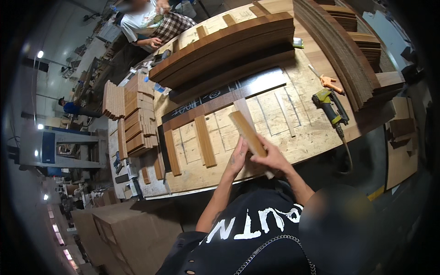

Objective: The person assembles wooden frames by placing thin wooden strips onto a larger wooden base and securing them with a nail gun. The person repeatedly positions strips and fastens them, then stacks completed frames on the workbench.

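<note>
Both my hands hold a short wooden slat (246,132), tilted up over the near part of the workbench. My left hand (238,158) presses along its left side, and my right hand (272,156) is wrapped round its near end. Beyond them lies a long board (206,108) with a dark face and chalk-like marks. From its near edge run a brown slat (170,153), a second brown slat (205,141) and a paler strip (244,110), partly hidden behind the held slat. A thin light strip (285,113) lies farther right.
A yellow-and-black nail gun (330,109) with a hose lies on the right of the workbench (192,182). Long boards (224,46) are stacked beyond the dark board, more (343,55) at right. Cut pieces (133,119) are piled left. Another person (151,25) stands across the bench.
</note>
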A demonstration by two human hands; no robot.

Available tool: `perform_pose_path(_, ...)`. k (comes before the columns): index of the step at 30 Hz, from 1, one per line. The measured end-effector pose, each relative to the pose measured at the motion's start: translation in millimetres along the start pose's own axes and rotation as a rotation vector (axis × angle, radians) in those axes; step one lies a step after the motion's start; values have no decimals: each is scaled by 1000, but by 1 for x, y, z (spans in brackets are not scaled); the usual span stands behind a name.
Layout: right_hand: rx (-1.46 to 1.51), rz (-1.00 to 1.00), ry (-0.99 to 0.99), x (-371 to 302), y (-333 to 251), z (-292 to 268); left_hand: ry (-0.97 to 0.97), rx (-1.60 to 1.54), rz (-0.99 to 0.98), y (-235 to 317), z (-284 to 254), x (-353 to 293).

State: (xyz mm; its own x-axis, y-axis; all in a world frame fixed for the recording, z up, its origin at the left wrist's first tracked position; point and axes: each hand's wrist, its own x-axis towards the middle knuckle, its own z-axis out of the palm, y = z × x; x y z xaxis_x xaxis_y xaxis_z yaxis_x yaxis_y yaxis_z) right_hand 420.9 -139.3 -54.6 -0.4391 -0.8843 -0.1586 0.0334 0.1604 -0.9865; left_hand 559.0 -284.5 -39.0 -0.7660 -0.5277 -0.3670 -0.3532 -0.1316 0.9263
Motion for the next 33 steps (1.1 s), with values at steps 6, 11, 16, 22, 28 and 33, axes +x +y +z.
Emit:
perform_pose_path(6, -811, 144, 609, 29, 63, -127, -178, 161, -67, -23, 7, -14)
perform_pose_path(11, -1050, 76, 477, 39, 100, -146, -159, -7, -121, -52, -6, -30)
perform_pose_path(16, -1086, 90, 481, 65, 100, -133, -54, -71, -177, -46, -19, -34)
perform_pose_path(22, -1148, 178, 444, 107, 87, -151, -10, -44, -176, -18, 28, 23)
perform_pose_path(28, -683, 149, 239, 98, 48, -192, 306, 371, 40, -7, 152, 149)
perform_pose_path(33, -415, 221, 305, 132, 82, -248, 418, 821, -81, 9, 234, 233)
